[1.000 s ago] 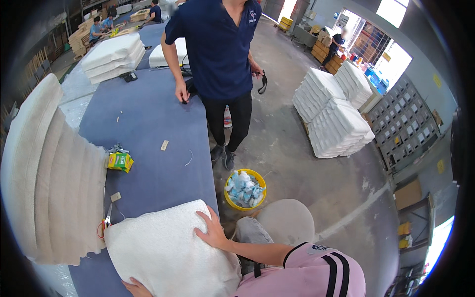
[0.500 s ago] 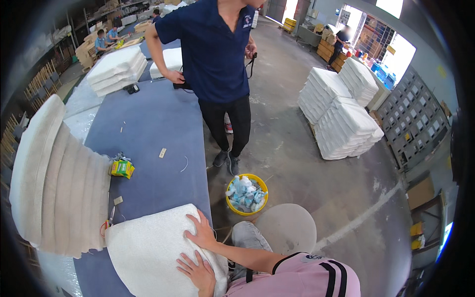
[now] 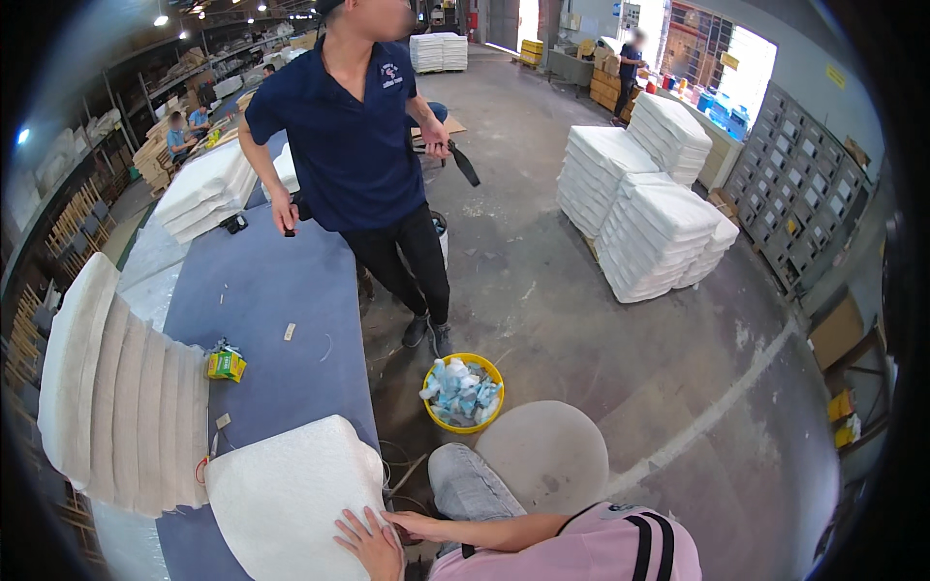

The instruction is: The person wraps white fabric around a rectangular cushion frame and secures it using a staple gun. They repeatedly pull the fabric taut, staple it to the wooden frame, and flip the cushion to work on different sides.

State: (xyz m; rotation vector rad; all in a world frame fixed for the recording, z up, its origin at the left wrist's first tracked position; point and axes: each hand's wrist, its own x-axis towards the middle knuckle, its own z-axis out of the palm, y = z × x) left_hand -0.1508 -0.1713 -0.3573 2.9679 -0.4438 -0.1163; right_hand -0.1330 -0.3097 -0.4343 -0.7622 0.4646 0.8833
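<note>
Resting the left hand [image 3: 370,548] on a white pad [image 3: 286,494]

The left hand lay on top of the pad, its fingers spread apart. The right hand [image 3: 415,526] met the pad's right side, its fingers close together; whether they pinched anything could not be told. The pad lay on the near part of the blue tabletop [image 3: 281,281], reaching its right edge.

Just beside the pad's left side were red-handled scissors [image 3: 201,471], partly hidden. Toward the tabletop's left edge stood a row of pale pads [image 3: 131,402], with a yellow-green box [image 3: 226,366] near it. A small tag [image 3: 290,332] lay farther along.

Off the right edge, a yellow basin [image 3: 465,429] of blue and white scraps sat on the floor near a round seat [image 3: 544,457]. Farther along that edge stood a co-worker [image 3: 339,145] in a dark shirt, holding a black strap [image 3: 464,167].
</note>
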